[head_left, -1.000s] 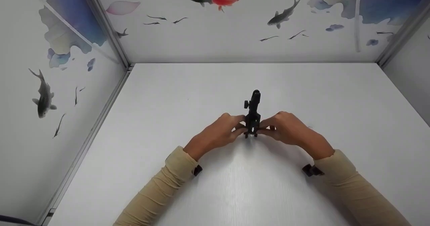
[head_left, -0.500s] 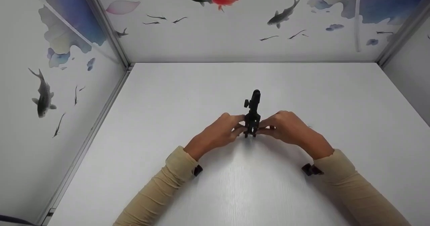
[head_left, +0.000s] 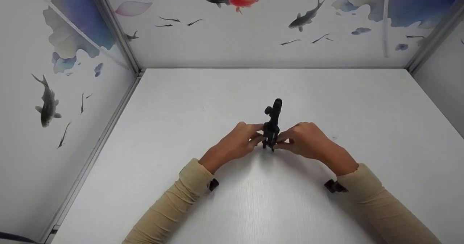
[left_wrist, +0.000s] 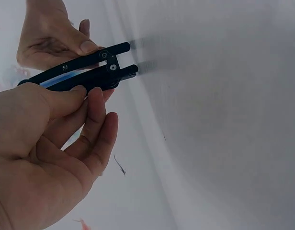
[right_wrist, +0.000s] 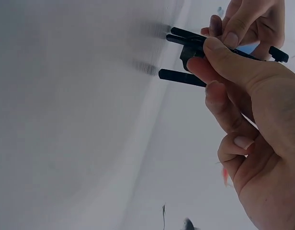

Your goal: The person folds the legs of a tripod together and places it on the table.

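A small black tripod (head_left: 272, 128) stands nearly upright between both hands at the middle of the white table, its feet close over the surface. A knob (head_left: 268, 110) sticks out from the left of its upper part. My left hand (head_left: 239, 139) pinches the left side between thumb and fingers. From the right, my right hand (head_left: 308, 139) grips it low down with thumb and forefinger. In the left wrist view the black legs (left_wrist: 73, 63) run side by side with a narrow gap. The right wrist view shows three leg ends, one leg (right_wrist: 182, 76) apart from the others.
White table (head_left: 217, 91) under the hands. Behind it rises a back panel (head_left: 253, 48) printed with fish, and a similar side panel (head_left: 21, 91) stands at left. Small dark devices sit under both sleeve cuffs.
The tripod has turned and tilted slightly, its top moving a little right and its feet a little left. My right fingers have shifted slightly left and down; the left hand hardly moved.
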Motion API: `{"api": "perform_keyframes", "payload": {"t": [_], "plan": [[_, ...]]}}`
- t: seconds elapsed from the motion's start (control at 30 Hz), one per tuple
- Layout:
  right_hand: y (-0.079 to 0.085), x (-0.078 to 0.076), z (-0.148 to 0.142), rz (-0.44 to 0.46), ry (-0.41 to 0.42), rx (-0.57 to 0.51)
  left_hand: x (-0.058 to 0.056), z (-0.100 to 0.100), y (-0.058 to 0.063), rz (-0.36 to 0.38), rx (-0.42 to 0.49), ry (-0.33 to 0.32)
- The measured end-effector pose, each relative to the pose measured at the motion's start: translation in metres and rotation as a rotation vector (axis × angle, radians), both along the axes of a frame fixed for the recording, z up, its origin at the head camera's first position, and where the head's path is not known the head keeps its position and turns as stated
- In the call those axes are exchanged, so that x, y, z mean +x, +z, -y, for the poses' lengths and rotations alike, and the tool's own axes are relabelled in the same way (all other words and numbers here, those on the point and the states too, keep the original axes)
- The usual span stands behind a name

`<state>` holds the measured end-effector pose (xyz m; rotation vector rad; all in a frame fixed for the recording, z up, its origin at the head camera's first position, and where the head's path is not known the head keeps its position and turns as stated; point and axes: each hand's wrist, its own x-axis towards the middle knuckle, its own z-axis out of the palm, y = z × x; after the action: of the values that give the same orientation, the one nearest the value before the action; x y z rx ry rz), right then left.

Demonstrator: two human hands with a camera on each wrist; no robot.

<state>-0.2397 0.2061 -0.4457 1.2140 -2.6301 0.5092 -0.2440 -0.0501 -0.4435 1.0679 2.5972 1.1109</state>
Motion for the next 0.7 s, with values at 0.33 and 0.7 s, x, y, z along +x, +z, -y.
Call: {"api": "perform_keyframes", "payload": {"t": [0.33,0.7], "plan": [[-0.002,0.006,0.011,-0.015,0.006,-0.026,0.002,-0.005,-0.003,-0.067,-0.044,0.026],[0.018,-0.003,-0.017,0.165,-0.047,0.006,0.006,0.001,0.003,0.022,-0.154,0.112]]}}
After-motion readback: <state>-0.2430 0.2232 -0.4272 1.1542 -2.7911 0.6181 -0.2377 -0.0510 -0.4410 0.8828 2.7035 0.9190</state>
